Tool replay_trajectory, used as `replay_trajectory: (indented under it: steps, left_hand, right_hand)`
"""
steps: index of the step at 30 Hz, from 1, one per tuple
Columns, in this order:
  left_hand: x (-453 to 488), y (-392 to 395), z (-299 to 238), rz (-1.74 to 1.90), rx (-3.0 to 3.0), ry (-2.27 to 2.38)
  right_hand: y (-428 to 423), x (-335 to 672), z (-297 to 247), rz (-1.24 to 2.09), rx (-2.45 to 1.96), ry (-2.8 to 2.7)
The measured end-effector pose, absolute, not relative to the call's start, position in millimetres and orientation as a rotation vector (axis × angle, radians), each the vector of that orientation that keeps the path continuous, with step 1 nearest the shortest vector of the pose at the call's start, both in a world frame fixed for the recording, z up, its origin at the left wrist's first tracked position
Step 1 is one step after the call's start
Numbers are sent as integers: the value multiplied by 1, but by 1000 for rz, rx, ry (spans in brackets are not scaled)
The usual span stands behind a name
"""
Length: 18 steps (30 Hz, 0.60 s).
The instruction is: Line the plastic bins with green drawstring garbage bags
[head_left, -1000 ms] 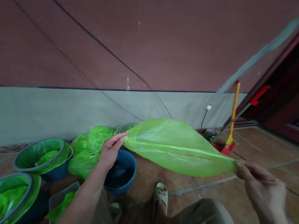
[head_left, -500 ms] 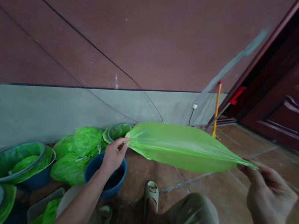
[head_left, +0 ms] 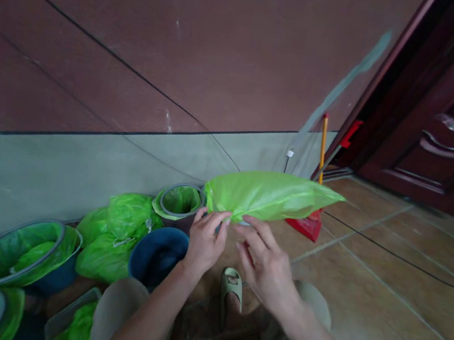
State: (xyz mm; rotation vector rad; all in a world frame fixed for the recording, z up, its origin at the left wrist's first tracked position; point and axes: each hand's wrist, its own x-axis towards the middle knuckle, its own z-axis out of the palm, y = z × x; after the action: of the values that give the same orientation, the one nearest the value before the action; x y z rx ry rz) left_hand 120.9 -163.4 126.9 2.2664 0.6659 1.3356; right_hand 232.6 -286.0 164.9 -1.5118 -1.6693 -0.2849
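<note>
A light green plastic bag (head_left: 266, 196) stretches out in front of me, puffed up, its far right end loose in the air. My left hand (head_left: 206, 239) pinches its lower left edge between thumb and fingers. Close beside it is my right hand (head_left: 267, 262), its fingertips at the same edge and its thumb apart from the fingers. Below and left of the bag stands a blue bucket (head_left: 159, 255) with no liner showing. Behind that is a small bin (head_left: 181, 200) lined with green plastic.
Several full green bags (head_left: 119, 233) lie by the wall. Two green-lined bins (head_left: 19, 253) and a grey tray (head_left: 68, 312) are at lower left. A red dustpan (head_left: 307, 225) sits near the dark red door (head_left: 447, 138). A black cable (head_left: 397, 253) crosses the tiles.
My right hand has let go of the bag's right end and come left beside my left hand. The bag is no longer pulled taut. The dustpan has come into view.
</note>
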Motion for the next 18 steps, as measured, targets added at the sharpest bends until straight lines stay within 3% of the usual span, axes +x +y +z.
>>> replay_trajectory:
  steps: [8,18]
  left_hand:
    - [121,-174,129,1291,2269,597]
    - [127,-189,123,1032,1799,307]
  right_hand:
    - [-259,237,146,-87,-1408,-1634]
    - [-273,246,168,-160,-1483,-1636]
